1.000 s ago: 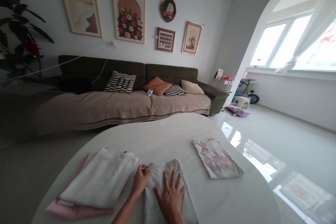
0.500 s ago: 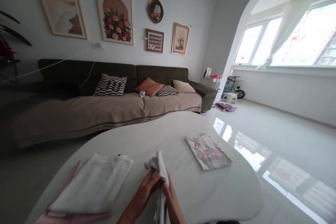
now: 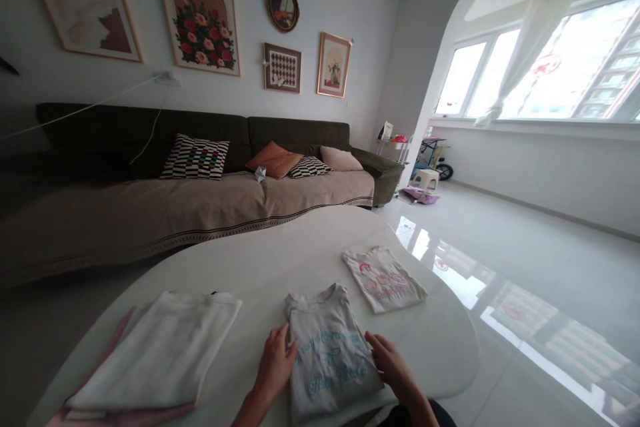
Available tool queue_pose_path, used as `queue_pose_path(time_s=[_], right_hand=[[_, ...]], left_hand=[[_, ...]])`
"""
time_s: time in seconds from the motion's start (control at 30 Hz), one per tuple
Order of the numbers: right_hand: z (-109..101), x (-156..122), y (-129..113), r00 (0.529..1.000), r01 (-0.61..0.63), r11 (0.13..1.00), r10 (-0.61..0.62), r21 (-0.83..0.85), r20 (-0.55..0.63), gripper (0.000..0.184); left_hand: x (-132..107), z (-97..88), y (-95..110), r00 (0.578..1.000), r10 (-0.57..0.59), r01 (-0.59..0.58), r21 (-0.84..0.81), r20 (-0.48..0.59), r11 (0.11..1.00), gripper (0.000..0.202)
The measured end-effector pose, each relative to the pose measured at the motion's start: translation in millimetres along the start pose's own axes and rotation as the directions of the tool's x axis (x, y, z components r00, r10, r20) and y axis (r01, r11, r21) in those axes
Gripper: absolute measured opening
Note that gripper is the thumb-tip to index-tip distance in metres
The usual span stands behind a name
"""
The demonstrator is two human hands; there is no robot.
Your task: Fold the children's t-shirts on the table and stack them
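A folded grey shirt with blue lettering [image 3: 327,347] lies face up on the white round table [image 3: 280,260] near its front edge. My left hand [image 3: 276,363] grips its left edge, fingers curled on the cloth. My right hand [image 3: 393,363] holds its right edge the same way. A folded cream shirt with a pink print [image 3: 383,277] lies just beyond, to the right. To the left rests a folded white garment [image 3: 160,347] stacked on a pink one [image 3: 120,410].
A dark sofa [image 3: 200,140] with a beige throw and several cushions stands behind the table. Glossy white floor [image 3: 525,267] spreads to the right, toward a window alcove with a small stool [image 3: 425,178] and toys.
The grey shirt was lifted and turned over, and now lies flat with its blue lettering up. Both hands moved to its side edges. The view swung slightly right.
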State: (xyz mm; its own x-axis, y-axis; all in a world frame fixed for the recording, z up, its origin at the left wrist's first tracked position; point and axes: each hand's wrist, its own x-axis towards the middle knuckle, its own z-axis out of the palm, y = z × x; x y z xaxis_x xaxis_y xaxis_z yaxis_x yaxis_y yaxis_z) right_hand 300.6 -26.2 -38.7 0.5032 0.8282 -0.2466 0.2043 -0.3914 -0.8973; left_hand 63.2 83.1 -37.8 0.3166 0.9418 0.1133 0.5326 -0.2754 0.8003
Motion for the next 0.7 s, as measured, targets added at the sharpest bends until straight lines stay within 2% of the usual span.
queue_pose_path(time_s=[0.07,0.17,0.27,0.37,0.43,0.57,0.7], right_hand=[[1,10,6,1.000,-0.019,0.995,0.020,-0.102,0.002,0.045],[16,16,6,0.997,0.049,0.970,-0.063,-0.236,-0.050,0.035],[27,14,4,0.990,0.106,0.943,-0.131,-0.315,-0.060,0.034],[26,9,7,0.983,0.152,0.925,-0.177,-0.350,-0.042,0.035],[23,8,10,0.979,0.175,0.917,-0.200,-0.359,-0.034,0.035],[20,8,14,0.974,0.201,0.907,-0.227,-0.370,-0.028,0.036],[22,8,14,0.972,0.194,0.905,-0.229,-0.379,-0.049,0.038]], left_hand=[[6,4.4,-15,0.993,-0.108,0.109,0.003,-0.052,0.994,0.032],[26,11.0,-14,0.979,-0.203,0.203,-0.038,-0.005,0.978,0.021],[52,14.5,-8,0.967,-0.253,0.252,-0.066,-0.010,0.966,0.016],[75,12.8,-8,0.959,-0.283,0.279,-0.125,-0.012,0.952,0.015],[86,9.8,-10,0.958,-0.284,0.285,-0.180,0.029,0.942,0.013],[97,4.4,-14,0.945,-0.302,0.325,-0.242,0.127,0.914,0.011],[93,1.3,-19,0.938,-0.335,0.345,-0.173,0.082,0.922,0.010]])
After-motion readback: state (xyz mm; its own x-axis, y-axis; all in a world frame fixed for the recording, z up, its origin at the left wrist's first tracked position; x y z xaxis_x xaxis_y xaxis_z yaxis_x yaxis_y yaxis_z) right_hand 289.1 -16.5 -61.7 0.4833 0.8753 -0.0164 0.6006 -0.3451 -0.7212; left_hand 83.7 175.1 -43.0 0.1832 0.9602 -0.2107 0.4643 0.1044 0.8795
